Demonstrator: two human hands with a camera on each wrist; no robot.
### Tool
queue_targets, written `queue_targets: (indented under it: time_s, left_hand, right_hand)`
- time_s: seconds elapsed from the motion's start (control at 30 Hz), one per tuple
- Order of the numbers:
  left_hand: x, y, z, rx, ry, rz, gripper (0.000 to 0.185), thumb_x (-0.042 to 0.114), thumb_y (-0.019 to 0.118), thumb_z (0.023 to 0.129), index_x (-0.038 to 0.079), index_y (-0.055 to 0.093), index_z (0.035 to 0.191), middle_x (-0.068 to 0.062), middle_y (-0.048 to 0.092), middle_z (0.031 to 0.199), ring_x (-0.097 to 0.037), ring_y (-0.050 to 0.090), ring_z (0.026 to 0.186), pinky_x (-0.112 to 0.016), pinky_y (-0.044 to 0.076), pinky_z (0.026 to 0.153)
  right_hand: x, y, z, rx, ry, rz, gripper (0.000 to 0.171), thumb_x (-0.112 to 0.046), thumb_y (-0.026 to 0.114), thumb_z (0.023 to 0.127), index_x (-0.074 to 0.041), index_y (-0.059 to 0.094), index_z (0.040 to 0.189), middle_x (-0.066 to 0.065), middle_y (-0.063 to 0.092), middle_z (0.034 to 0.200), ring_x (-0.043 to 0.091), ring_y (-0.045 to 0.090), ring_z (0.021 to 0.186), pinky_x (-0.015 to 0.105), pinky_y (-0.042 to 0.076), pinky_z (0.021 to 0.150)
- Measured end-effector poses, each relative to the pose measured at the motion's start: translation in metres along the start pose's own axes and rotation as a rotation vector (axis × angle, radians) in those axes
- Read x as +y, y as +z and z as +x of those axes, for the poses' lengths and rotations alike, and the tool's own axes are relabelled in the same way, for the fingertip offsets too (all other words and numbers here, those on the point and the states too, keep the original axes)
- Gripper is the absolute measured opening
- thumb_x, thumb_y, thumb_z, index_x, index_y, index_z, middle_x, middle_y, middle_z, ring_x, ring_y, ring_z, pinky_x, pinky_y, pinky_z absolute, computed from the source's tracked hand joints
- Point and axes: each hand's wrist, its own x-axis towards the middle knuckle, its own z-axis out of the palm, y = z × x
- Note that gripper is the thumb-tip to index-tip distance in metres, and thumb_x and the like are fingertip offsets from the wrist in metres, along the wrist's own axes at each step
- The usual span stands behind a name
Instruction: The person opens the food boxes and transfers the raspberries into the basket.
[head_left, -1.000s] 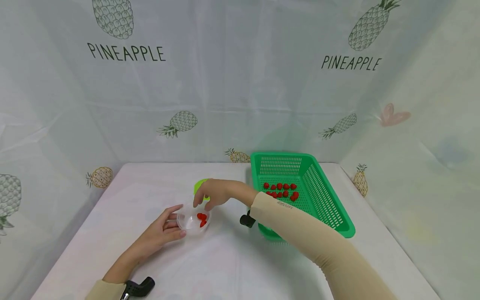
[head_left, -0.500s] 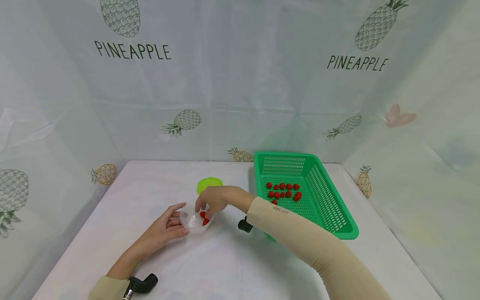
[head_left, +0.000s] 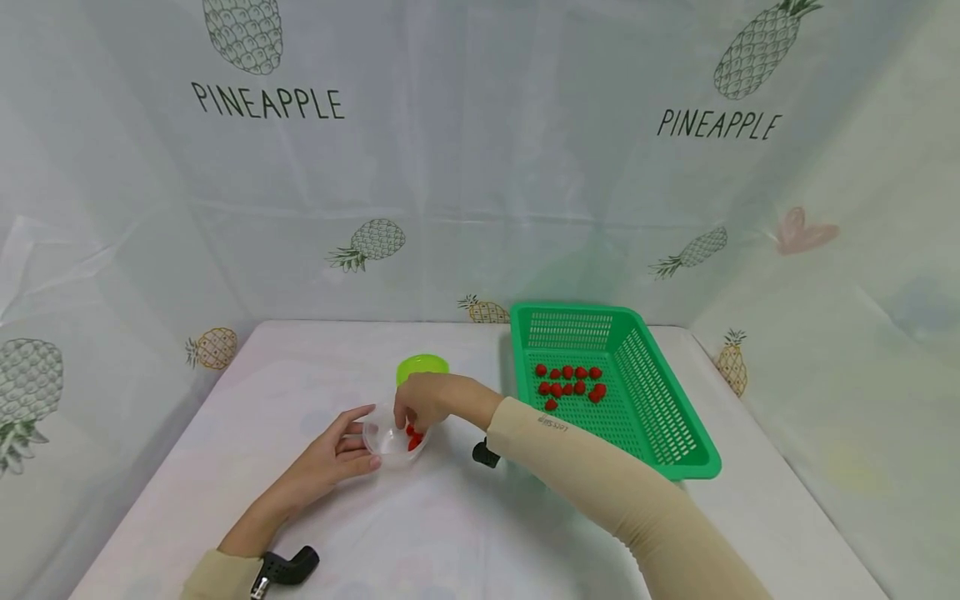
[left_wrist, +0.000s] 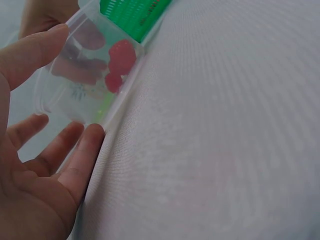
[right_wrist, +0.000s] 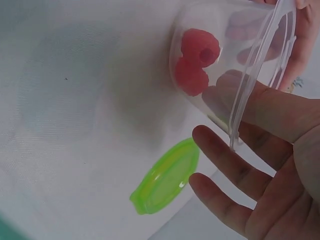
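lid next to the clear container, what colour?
Lime green. The lid lies on the white table beside the clear container; the right wrist view shows it best.

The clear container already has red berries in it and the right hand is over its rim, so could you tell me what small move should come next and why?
Probably the right hand should lift clear of the clear container and go back toward the green basket. Its fingers look relaxed in the right wrist view, holding nothing I can see, many red berries remain in the basket, and the left hand steadies the container.

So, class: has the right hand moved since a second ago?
Yes. The right hand has dropped from in front of the green lid into the clear cup.
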Motion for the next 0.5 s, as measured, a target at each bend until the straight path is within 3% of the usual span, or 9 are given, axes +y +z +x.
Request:
queue_targets:
  time_s: [0.23,0.5]
  left_hand:
    - [-0.0001,0.0001,-0.0008,-0.002,0.012,0.002,0.088,0.022,0.083,0.094,0.02,0.031,0.166,-0.022,0.044,0.151,-0.033,0.059,0.131,-0.022,0.054,0.095]
    - [-0.0016,0.0006,0.0006,0.001,0.016,0.013,0.089,0.025,0.084,0.094,0.021,0.031,0.165,-0.021,0.045,0.15,-0.033,0.058,0.131,-0.022,0.054,0.095]
  right_hand:
    - [0.0049,-0.0008,0.0039,-0.041,-0.037,0.042,0.021,-0.007,0.077,0.097,-0.015,0.083,0.116,-0.008,0.074,0.101,0.008,0.063,0.093,0.018,0.054,0.086]
    - [0.0034,0.001,0.0092,-0.085,-0.037,0.001,0.014,-0.011,0.081,0.096,-0.016,0.085,0.108,-0.009,0.077,0.098,0.006,0.065,0.091,0.019,0.055,0.086]
